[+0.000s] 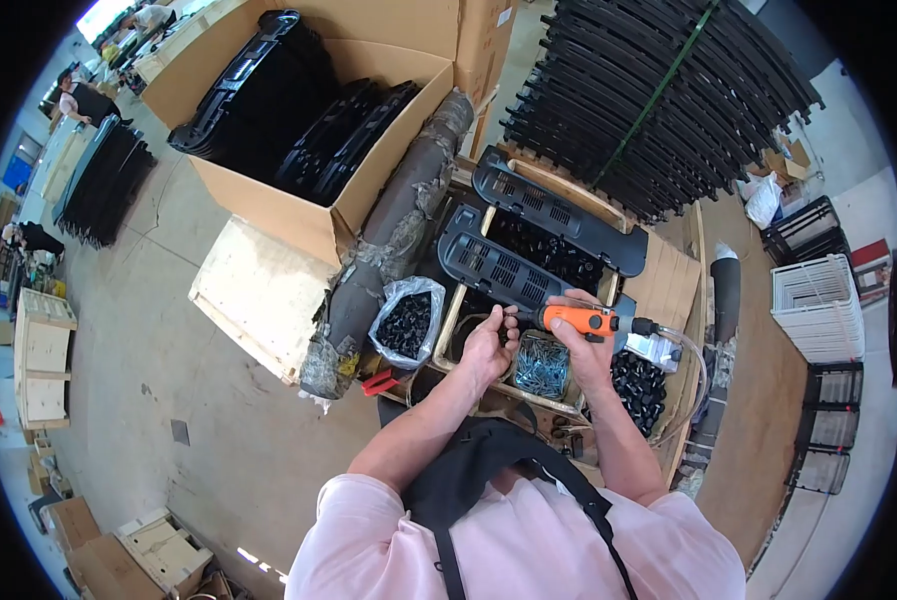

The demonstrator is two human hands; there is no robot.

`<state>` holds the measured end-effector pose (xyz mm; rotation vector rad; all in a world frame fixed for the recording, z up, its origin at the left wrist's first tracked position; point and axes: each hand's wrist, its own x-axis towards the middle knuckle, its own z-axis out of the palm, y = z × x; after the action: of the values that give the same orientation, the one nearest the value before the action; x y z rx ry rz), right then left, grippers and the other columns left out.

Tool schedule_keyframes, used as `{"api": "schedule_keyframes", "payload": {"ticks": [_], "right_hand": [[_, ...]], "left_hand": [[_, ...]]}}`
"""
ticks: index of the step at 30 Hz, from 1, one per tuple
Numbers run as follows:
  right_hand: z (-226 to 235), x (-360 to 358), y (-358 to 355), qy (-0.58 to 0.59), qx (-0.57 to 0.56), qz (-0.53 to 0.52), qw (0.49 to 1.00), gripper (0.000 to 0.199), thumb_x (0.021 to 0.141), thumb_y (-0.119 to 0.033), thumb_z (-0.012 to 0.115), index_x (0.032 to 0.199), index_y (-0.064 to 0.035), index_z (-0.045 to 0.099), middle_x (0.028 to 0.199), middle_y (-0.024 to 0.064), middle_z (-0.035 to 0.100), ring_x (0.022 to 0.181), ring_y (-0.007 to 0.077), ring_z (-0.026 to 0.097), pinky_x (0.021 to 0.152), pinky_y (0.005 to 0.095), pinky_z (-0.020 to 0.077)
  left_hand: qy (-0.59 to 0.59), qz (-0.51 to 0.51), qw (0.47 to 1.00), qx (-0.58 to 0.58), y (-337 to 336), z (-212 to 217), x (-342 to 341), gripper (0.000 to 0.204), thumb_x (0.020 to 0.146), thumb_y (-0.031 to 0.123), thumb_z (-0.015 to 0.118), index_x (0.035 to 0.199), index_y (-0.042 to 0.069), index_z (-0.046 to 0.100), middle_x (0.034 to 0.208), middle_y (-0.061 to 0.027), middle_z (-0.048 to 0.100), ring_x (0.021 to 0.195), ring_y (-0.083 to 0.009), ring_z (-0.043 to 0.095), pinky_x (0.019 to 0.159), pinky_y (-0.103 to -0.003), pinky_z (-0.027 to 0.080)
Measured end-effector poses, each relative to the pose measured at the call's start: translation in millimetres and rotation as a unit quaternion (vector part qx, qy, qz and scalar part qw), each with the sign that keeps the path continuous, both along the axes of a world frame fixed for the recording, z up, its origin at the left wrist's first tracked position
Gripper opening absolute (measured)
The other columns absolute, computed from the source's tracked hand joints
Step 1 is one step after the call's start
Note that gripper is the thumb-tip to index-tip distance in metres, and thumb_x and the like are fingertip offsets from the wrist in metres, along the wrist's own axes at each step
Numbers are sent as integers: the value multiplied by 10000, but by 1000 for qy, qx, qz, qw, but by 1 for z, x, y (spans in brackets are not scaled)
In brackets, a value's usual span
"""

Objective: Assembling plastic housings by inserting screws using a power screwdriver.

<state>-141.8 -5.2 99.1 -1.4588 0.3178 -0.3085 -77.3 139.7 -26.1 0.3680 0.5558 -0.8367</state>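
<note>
The right-hand grip [580, 345] is wrapped around the body of an orange power screwdriver [585, 320], which lies roughly level, its dark nose toward the left and a clear hose [701, 360] curving away from its right end. The left-hand grip [488, 348] is beside that nose, fingers curled; how tightly they come together, and whether they pinch a small part, I cannot tell.

Just beyond the hands, the nearer black vented panel [498, 262] slants down toward the screwdriver, its right end partly covered by the right hand. A second black vented panel [558, 215] lies farther off, almost parallel to it. Both rest across wooden-edged bins on the desk [701, 240], with small black parts [543, 248] showing in the gap between them.

Close below the screwdriver is a bin of silvery screws [541, 367]; to its right lie black fittings [638, 387]. Left of the left hand stands a clear plastic bag of small black pieces [405, 325], with red-handled pliers [378, 383] near its lower edge. Farther left, an open cardboard box [263, 207] holds large black mouldings [268, 90].
</note>
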Motion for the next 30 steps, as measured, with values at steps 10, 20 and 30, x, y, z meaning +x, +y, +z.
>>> {"api": "schedule_keyframes", "payload": {"ticks": [10, 20, 30], "right_hand": [[3, -1, 9, 9, -38, -4, 999, 501, 856, -16, 742, 1322, 10, 559, 1222, 157, 708, 1111, 200, 671, 1000, 346, 541], [3, -1, 21, 5, -19, -50, 999, 493, 881, -40, 741, 1328, 14, 541, 1242, 152, 694, 1101, 194, 663, 996, 343, 537], [-9, 34, 28, -18, -68, -32, 997, 501, 865, -21, 767, 1326, -10, 570, 1227, 144, 700, 1104, 187, 669, 1000, 341, 542]], "left_hand": [[37, 5, 999, 11, -4, 10, 4, 331, 1110, 378, 466, 1174, 104, 641, 803, 27, 542, 678, -118, 495, 556, -246, 380], [26, 6, 999, -32, 0, 10, 4, 346, 1106, 390, 471, 1236, 119, 641, 835, 27, 560, 720, -126, 507, 603, -263, 405], [-48, -58, 984, 159, 13, -11, 12, 504, 1064, 550, 479, 1117, 89, 677, 795, 16, 586, 674, -134, 538, 604, -297, 425]]}}
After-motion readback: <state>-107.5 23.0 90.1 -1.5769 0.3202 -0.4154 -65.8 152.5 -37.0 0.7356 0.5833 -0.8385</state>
